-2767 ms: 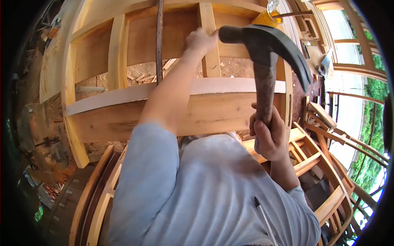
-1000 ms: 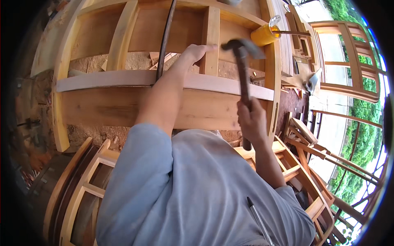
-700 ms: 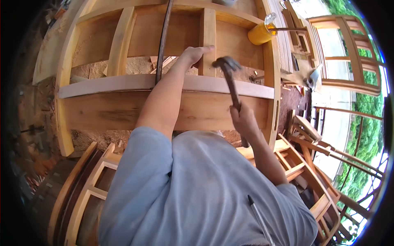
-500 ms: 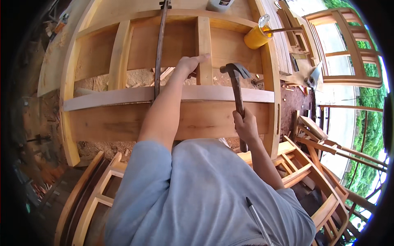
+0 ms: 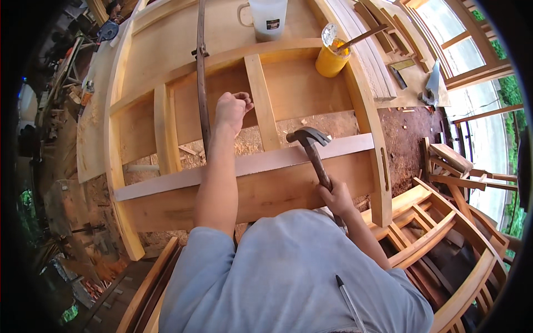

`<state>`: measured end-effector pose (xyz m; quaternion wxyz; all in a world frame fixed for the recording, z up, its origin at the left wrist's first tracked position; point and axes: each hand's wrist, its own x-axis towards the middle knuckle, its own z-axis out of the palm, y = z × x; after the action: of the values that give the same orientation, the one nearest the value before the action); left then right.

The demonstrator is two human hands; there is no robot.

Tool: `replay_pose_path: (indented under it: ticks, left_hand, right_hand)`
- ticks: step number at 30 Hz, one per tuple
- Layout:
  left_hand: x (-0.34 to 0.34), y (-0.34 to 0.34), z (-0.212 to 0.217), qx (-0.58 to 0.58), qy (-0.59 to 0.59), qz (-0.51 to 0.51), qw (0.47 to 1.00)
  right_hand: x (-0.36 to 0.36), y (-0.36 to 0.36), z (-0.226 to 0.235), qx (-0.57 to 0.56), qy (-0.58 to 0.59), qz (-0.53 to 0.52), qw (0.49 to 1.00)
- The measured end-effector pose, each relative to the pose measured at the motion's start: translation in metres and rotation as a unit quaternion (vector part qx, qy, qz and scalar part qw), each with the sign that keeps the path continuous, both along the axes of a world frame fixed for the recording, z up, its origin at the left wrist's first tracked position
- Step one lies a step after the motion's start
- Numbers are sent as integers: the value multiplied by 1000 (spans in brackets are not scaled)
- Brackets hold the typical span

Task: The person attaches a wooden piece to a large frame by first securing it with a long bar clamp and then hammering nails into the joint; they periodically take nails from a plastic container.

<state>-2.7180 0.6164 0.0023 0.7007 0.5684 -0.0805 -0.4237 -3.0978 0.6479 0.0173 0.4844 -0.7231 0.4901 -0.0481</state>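
Note:
My right hand (image 5: 336, 197) grips a claw hammer (image 5: 318, 162) by its wooden handle, the metal head raised over the pale narrow board (image 5: 266, 160). My left hand (image 5: 230, 112) is closed with its fingers curled, just left of an upright slat (image 5: 262, 102) in a wooden frame (image 5: 363, 83). Whatever its fingers hold, if anything, is too small to make out. Left of that hand, a long dark metal clamp bar (image 5: 202, 89) crosses the frame. Part of the pale board is hidden behind my left forearm.
A yellow container (image 5: 332, 64) holding a stick sits at the frame's right corner. Beyond stands a translucent jug (image 5: 267, 21). A handsaw (image 5: 433, 83) lies on the right-hand bench. Another wooden frame (image 5: 411, 200) rests at lower right. Wood shavings cover the ground.
My left hand has come off the slat and curled its fingers to the left of it. The hammer stays in my right hand. The view has shifted and tilted.

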Motion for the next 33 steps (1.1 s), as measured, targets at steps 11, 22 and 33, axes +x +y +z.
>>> replay_pose_path:
  ticks: [11, 22, 33]
  left_hand:
    - [7, -86, -31, -40, -413, -82, 906]
    - [-49, -16, 3, -88, -174, -69, 978]
    - [-199, 53, 62, -145, 97, -140, 975]
  right_hand:
    - [2, 0, 1, 21, -21, -22, 999]
    - [-6, -2, -4, 84, -49, -66, 993]
    - [60, -16, 60, 45, -354, -153, 922]
